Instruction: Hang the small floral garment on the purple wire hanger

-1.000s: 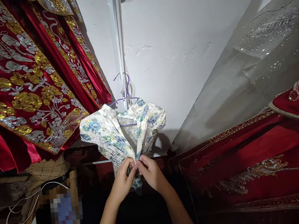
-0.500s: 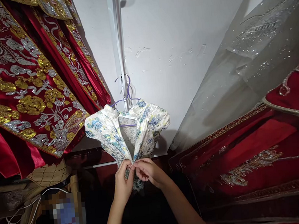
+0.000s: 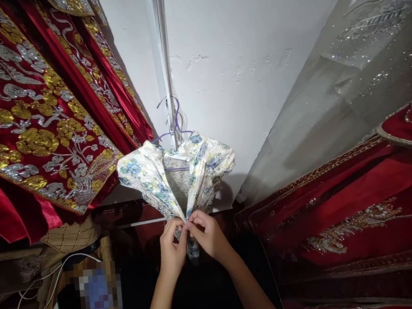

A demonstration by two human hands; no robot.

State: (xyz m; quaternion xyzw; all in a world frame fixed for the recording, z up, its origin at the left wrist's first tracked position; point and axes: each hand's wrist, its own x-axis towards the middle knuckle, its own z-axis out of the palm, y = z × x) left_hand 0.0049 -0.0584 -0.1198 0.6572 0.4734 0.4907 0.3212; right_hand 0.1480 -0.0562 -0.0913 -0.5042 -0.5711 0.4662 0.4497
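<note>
A short-sleeved floral dress [image 3: 203, 166], white with blue and yellow flowers, hangs by its shoulders from a purple hanger [image 3: 177, 123]. Its front gapes in a V from the collar down to my fingers. My left hand [image 3: 172, 245] pinches the left front edge at the bottom of that V. Right beside it, my right hand [image 3: 207, 235] has thumb and forefinger closed on the other front edge, the fingertips of both hands nearly touching. Whatever fastening lies between the fingertips is too small to make out. Below my hands the dress's lower part is mostly hidden.
Red garments with gold and silver embroidery [image 3: 37, 139] hang at the left. A sheer sparkling white gown [image 3: 315, 98] and red beaded garments [image 3: 356, 209] fill the right. Behind the hanger, a white pole [image 3: 160, 48] stands against the wall. A white cable [image 3: 58, 275] loops at lower left.
My right hand has turned and its fingers have shifted upward along the front edge, thumb now showing. My left hand keeps its pinch. The view has shifted slightly.
</note>
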